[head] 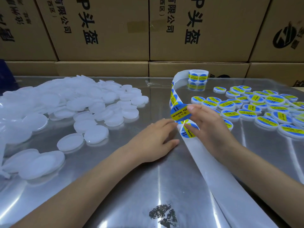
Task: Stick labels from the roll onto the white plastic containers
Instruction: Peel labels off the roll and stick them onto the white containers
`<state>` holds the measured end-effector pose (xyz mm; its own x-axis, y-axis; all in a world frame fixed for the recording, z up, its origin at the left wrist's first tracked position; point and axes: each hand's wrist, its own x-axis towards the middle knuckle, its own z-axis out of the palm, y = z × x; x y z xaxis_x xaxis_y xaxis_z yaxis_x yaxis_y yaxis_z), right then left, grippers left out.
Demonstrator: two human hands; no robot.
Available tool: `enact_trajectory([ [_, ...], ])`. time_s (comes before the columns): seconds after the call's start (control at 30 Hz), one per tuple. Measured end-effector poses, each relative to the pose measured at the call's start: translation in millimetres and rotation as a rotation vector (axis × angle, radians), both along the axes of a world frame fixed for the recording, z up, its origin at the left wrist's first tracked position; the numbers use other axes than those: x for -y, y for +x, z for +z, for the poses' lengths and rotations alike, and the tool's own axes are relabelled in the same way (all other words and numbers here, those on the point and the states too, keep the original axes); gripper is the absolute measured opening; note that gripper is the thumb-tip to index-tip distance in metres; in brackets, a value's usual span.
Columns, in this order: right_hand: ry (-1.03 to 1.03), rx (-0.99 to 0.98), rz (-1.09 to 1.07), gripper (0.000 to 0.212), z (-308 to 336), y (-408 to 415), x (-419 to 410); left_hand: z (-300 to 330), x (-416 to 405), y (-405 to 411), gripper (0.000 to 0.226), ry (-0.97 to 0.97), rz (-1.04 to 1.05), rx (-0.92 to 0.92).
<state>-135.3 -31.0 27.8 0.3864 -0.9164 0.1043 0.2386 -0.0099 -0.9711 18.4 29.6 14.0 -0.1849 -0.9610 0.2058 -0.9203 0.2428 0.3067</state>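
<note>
Dozens of containers already carry their label: in the head view, the only one we have, the labelled containers [256, 106] lie spread over the right side of the tabletop [115, 186], blue-and-yellow faces up, some overlapping. To the left sits a larger heap of bare white plastic containers [65, 102], loosely piled, with a few strays nearer us. We judge the job to be somewhere around the middle, with more blanks left than pieces finished, though both piles run past the edges of the frame.

The label roll [197, 76] stands at the far side of the tabletop, and its backing strip [213, 170] curves toward us between the two hands, stripped bare on the near stretch. Our right hand [209, 127] pinches a peeled round label [179, 112] between thumb and fingertips, lifted off the strip and held above it. Our left hand [154, 137] lies flat with fingers straight, fingertips touching the strip's edge, holding nothing. No blank container is under the label yet, so we judge the next one has still to be fetched from the heap.

The tabletop is shiny metal under what looks like a clear film, reflecting overhead light in streaks, with a dark flaky patch [163, 214] near us. Behind it stands a wall of stacked cardboard boxes [102, 30] printed with black characters, and a dark blue object [6, 74] shows at the far left.
</note>
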Motion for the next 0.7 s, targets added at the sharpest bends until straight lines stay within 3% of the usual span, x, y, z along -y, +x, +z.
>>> enact_trajectory([
  [0.1, 0.172, 0.046, 0.015, 0.009, -2.1, -3.2, 5.4, -1.6, 3.5, 8.8, 0.077, 0.052, 0.268, 0.042],
  [0.2, 0.244, 0.034, 0.035, 0.014, -4.5, -4.5, 6.6, -1.9, 4.9, 17.1, 0.075, 0.046, 0.404, 0.025],
  [0.3, 0.246, 0.009, 0.042, 0.019, -5.1, -4.5, 6.2, 0.3, 6.6, 22.0, 0.067, -0.045, 0.349, -0.061],
  [0.5, 0.217, -0.020, 0.100, 0.014, -4.7, -4.3, 3.9, 5.2, 7.1, 14.3, 0.092, -0.295, 0.104, -0.282],
  [0.7, 0.248, 0.001, 0.126, 0.042, -2.8, -4.0, 0.9, 7.1, 3.6, 6.3, 0.097, -0.401, 0.009, -0.276],
])
